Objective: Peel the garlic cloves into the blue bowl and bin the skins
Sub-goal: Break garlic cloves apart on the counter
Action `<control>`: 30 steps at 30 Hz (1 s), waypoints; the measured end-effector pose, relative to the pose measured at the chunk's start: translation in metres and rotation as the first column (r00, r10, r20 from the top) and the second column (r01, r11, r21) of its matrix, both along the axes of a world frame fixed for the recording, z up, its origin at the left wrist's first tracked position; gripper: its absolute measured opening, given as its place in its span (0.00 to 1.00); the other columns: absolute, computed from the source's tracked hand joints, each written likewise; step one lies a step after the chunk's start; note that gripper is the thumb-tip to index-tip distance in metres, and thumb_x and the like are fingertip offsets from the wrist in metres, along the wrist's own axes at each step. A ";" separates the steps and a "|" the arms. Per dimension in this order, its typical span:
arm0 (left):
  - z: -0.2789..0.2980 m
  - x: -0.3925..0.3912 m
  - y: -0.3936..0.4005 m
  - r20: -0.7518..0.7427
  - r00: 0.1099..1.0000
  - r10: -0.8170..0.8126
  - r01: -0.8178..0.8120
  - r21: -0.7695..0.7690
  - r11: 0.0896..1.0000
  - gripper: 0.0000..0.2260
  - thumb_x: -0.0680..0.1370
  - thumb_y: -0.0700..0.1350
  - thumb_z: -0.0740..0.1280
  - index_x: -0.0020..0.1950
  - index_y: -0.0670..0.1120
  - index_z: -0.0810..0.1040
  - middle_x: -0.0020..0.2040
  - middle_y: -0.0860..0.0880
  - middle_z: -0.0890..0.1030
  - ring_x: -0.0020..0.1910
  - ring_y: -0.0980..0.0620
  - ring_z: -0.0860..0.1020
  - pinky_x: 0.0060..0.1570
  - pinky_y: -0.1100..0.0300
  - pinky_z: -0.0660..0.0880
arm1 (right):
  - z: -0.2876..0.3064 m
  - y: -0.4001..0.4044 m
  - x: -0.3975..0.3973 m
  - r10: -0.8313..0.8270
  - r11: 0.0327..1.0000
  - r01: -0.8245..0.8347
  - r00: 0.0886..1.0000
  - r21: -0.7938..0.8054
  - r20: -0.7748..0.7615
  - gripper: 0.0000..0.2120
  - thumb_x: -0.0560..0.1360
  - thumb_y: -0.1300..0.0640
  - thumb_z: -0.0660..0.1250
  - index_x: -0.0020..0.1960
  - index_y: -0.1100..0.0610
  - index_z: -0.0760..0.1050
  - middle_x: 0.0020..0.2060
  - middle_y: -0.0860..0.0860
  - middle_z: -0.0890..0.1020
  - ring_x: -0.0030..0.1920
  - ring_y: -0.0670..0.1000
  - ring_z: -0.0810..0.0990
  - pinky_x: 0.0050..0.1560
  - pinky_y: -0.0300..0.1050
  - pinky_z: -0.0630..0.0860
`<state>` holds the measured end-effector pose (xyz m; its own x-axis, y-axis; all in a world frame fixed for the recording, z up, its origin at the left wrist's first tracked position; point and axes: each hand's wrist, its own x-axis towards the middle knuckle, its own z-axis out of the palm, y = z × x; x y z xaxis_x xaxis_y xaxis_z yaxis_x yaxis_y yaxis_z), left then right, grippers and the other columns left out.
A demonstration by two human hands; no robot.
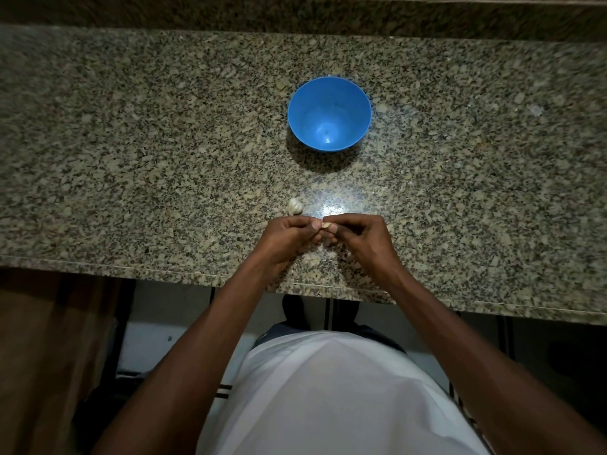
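Speckled granite counter (164,142) filled most of the view, with a raised ledge of the same stone along its far side. The front edge ran across the lower middle, and below it showed floor tiles and the person's white shirt (328,389).

Blue bowl (329,113) stood upright on the counter, past the hands and about centre — nothing visible inside, just a small glare spot on the bottom. It cast a dark shadow toward the near-left.

Both forearms reached in from below and met over the counter near its front edge. Left hand (289,236) was curled, thumb and fingertips closed on one garlic clove (325,226). Right hand (359,233) was curled too, its thumb and forefinger pinching the same clove from the other side. So each grip was clenched on the clove, thumbnails nearly touching. The clove was held between the two hands, just above the counter surface, well short of the bowl. Only a small pale sliver of it showed, and whether any skin was off yet could not be told.

A part garlic bulb (294,206) — a few white cloves stuck together — lay on the counter just beyond the left hand's fingers, apart from them, between the hands and the bowl and a little left.
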<state>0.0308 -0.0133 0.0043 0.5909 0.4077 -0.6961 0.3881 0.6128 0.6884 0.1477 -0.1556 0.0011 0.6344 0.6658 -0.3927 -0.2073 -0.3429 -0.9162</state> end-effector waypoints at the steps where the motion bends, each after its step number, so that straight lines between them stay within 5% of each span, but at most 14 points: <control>1: -0.001 -0.001 -0.002 0.004 1.000 0.000 0.000 0.017 1.000 0.07 0.79 0.35 0.72 0.56 0.35 0.84 0.48 0.41 0.87 0.46 0.51 0.86 0.51 0.61 0.83 | 0.000 0.000 0.000 -0.002 1.000 0.003 0.999 0.015 -0.041 0.08 0.78 0.64 0.75 0.56 0.60 0.87 0.48 0.52 0.90 0.51 0.54 0.89 0.55 0.51 0.85; 5: -0.004 -0.004 -0.010 -0.012 1.000 -0.026 0.027 0.156 0.987 0.09 0.81 0.38 0.72 0.58 0.35 0.84 0.47 0.42 0.87 0.43 0.54 0.85 0.44 0.65 0.80 | 0.001 -0.004 -0.002 -0.003 0.999 0.013 0.972 0.041 -0.235 0.12 0.79 0.64 0.73 0.62 0.62 0.84 0.51 0.56 0.89 0.50 0.57 0.88 0.55 0.53 0.86; 11: -0.005 -0.006 -0.015 -0.050 0.993 -0.107 0.118 0.417 0.901 0.06 0.81 0.44 0.72 0.55 0.43 0.84 0.49 0.46 0.88 0.51 0.49 0.87 0.56 0.50 0.83 | 0.002 -0.001 -0.006 -0.115 0.989 0.148 0.861 0.028 -0.495 0.14 0.78 0.67 0.74 0.63 0.63 0.81 0.51 0.61 0.88 0.51 0.55 0.87 0.54 0.48 0.85; 15: -0.001 -0.005 -0.021 -0.073 0.995 -0.065 0.094 0.541 0.836 0.06 0.82 0.44 0.71 0.56 0.42 0.82 0.47 0.48 0.87 0.47 0.55 0.86 0.50 0.55 0.84 | 0.005 0.001 -0.006 -0.138 0.980 0.195 0.807 0.038 -0.574 0.14 0.77 0.68 0.74 0.61 0.68 0.80 0.54 0.64 0.87 0.57 0.60 0.87 0.58 0.48 0.84; 20: 0.000 -0.006 -0.025 -0.065 0.997 -0.051 0.081 0.657 0.750 0.05 0.83 0.44 0.71 0.55 0.43 0.82 0.48 0.50 0.86 0.46 0.59 0.85 0.44 0.68 0.79 | 0.010 0.003 -0.007 -0.117 0.982 0.181 0.823 0.061 -0.556 0.12 0.78 0.66 0.74 0.60 0.65 0.82 0.54 0.59 0.88 0.57 0.56 0.87 0.56 0.46 0.84; 30: -0.001 -0.005 -0.032 -0.071 0.997 -0.019 0.063 0.697 0.715 0.06 0.82 0.45 0.71 0.54 0.43 0.81 0.48 0.50 0.86 0.47 0.56 0.85 0.48 0.59 0.84 | 0.005 0.002 -0.011 -0.071 0.993 0.101 0.930 0.067 -0.361 0.12 0.80 0.65 0.72 0.63 0.64 0.83 0.52 0.58 0.88 0.53 0.56 0.88 0.57 0.47 0.85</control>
<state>0.0257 -0.0454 0.0029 0.5890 0.7669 -0.2547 0.4514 -0.0508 0.8909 0.1363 -0.1539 0.0057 0.5186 0.6551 -0.5495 -0.5514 -0.2349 -0.8005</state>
